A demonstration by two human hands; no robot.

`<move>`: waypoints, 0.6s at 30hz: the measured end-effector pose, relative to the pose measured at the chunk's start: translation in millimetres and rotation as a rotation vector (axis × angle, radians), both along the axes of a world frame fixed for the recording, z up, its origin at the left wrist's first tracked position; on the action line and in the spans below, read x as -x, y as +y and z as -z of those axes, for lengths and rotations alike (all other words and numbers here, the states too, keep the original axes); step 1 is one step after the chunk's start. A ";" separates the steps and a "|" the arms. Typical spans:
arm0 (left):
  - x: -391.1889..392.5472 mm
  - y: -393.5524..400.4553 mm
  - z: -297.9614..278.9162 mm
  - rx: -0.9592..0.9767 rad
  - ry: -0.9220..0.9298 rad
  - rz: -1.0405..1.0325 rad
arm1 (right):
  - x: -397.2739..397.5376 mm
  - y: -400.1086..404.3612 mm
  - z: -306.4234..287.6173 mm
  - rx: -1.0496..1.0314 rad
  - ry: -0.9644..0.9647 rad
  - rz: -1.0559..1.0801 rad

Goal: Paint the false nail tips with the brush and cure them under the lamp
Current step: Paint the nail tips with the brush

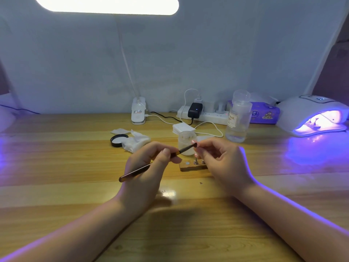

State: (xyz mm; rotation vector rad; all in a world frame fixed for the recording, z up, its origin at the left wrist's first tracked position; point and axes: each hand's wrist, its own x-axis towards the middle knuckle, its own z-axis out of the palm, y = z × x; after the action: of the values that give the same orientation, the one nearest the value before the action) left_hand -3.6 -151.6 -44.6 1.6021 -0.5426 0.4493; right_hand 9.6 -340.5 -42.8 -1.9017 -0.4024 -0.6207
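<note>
My left hand [145, 167] grips a thin brown brush [154, 163], its dark tip raised to the right. The bristles touch a small pink false nail tip [194, 143] that my right hand [224, 163] pinches between thumb and fingers above the table. Just below stands a small wooden holder block [190, 167] with metal pegs, one carrying another pink nail tip [196, 154]. The white curing lamp [313, 114] glows violet at the far right, and something small lies inside its opening.
Behind the hands stands a small open white jar [187, 142], its black lid [119, 140] and crumpled wipes [135, 140] to the left. A clear pump bottle [238, 118], a power strip [204, 114], a purple tissue pack [264, 113] and a desk-lamp base [138, 113] line the back.
</note>
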 end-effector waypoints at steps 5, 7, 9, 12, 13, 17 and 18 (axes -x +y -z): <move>-2.4 -1.1 2.1 -0.024 0.010 -0.048 | -0.1 -0.2 -2.0 -0.082 0.065 -0.034; -2.7 -1.1 2.4 -0.013 0.012 -0.053 | -0.6 0.4 -2.8 -0.108 0.077 -0.040; -2.8 -1.0 2.0 0.002 0.023 -0.049 | -0.8 1.2 -3.3 -0.120 0.083 -0.036; -1.1 -0.8 1.1 -0.008 0.023 -0.013 | -0.3 1.4 -3.4 -0.123 0.083 -0.037; -0.2 -0.7 1.2 -0.017 0.022 -0.002 | -0.1 1.2 -3.3 -0.126 0.083 -0.040; 1.8 0.8 1.4 -0.021 0.005 0.023 | 0.8 0.5 -3.3 -0.118 0.084 -0.040; 2.4 1.1 0.9 -0.017 -0.006 0.022 | 0.6 0.3 -3.4 -0.115 0.085 -0.039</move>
State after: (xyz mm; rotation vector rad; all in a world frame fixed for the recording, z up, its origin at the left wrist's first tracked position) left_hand -6.0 -150.5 -45.5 1.6099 -0.5693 0.4346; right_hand 8.9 -340.2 -39.4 -1.7995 -0.3411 -0.5238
